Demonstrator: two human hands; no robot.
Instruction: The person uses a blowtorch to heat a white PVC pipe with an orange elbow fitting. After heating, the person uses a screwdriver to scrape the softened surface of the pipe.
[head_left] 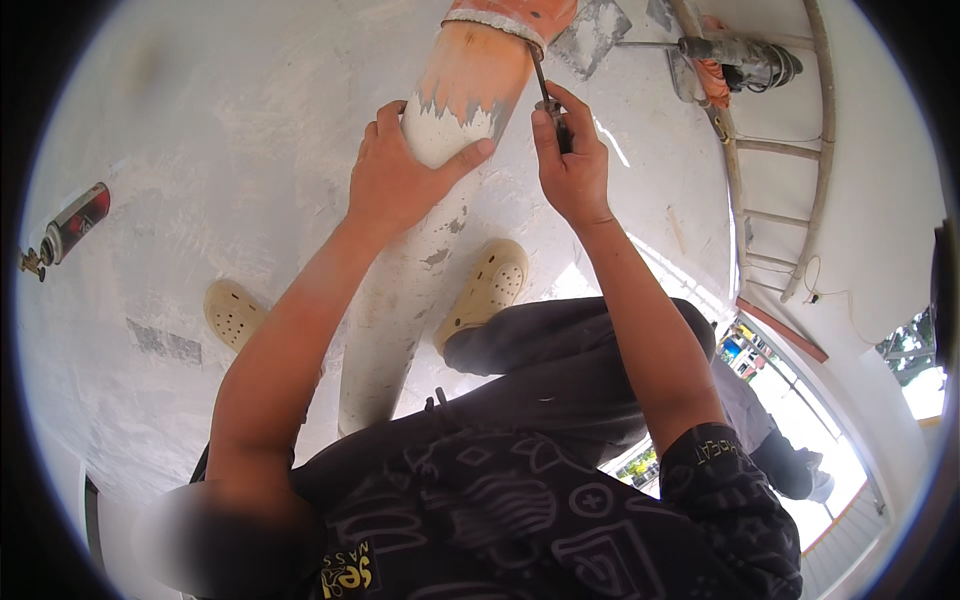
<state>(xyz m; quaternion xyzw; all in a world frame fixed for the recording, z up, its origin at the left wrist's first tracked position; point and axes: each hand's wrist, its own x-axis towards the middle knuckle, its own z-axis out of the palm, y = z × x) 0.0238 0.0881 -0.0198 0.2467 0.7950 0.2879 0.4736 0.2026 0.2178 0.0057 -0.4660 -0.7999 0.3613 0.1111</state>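
A long white pipe (383,330) runs from near my body to the top of the view; its far end has a jagged-edged orange coating (475,75). My left hand (395,180) is wrapped over the pipe just below the coating, thumb on the right side. Beyond it is a wider orange pipe fitting (515,14) with a pale rim, partly cut off by the view. My right hand (573,165) is closed around the dark handle of a screwdriver (541,78). Its thin shaft reaches the fitting's rim, where the tip is hard to see.
A rotary hammer drill (740,62) with a long bit lies at upper right, by a wooden ladder (785,150). A red and black gas can with a brass nozzle (78,222) lies at far left. My feet in beige clogs (492,285) flank the pipe. Grey sheet scraps (592,40) lie near the fitting.
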